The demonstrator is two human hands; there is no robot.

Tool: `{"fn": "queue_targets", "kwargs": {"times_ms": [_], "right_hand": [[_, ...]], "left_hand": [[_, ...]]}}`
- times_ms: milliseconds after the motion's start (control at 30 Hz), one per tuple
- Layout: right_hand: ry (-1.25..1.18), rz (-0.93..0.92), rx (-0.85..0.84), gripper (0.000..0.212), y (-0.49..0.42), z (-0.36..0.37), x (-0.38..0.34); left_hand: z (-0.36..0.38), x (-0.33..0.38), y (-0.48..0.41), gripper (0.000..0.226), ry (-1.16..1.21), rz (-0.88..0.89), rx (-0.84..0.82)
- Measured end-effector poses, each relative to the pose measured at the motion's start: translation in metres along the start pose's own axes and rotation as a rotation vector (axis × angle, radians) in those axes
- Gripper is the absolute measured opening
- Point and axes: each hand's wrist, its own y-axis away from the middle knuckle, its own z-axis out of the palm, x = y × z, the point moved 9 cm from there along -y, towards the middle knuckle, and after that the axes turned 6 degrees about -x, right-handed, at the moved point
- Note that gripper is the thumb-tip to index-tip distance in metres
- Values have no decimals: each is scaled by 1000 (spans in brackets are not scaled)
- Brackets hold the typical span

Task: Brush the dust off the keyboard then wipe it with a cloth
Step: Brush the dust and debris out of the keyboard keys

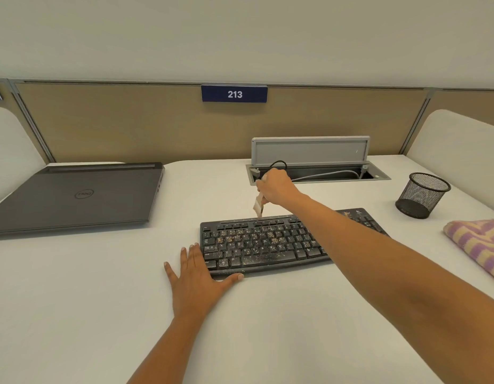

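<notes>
right hand (276, 189): fingers curled round the pale handle of a small brush (259, 205), grip closed on it. brush hangs down from the fist, bristles lowest, tip at the rear edge of the keyboard (256, 245) by the top key row. whether the bristles touch the keys: cannot tell.

right forearm runs from the lower right corner across the keyboard's right part and hides those keys.

left hand (196, 273): flat on the table (88, 286), palm down, fingers straight and a little spread, holding nothing. it lies just beside the keyboard's front left corner; thumb stretched along the front edge, touching or nearly so.

keyboard: black, lies flat on the white table, centre of view, slightly angled. dust (276, 241) shows as pale and brownish specks over the middle key rows and the space bar.

cloth (478, 245): purple and yellow stripes, folded, on the table at the right edge, well apart from both hands.

further out: closed dark laptop (79, 198) at left, flat on the table. black mesh cup (421, 195) upright, right rear, just behind the cloth. cable tray (317, 174) sunk into the table behind the right hand, grey lid (309, 151) raised, cables inside. tan partition (129, 120) at back with a blue sign (234, 94) reading 213.
</notes>
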Motion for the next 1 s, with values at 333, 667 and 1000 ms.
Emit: {"fn": "queue_targets", "kwargs": {"times_ms": [333,667,1000], "right_hand": [[60,8,-154,26,4,5,-3],[51,-32,-287,34,7,15,6],[361,66,-232,26,15,-12,19]], "left_hand": [[1,1,0,150,-1,3,-7],[1,0,0,150,22,11,9],[0,0,0,151,39,17,20]]}}
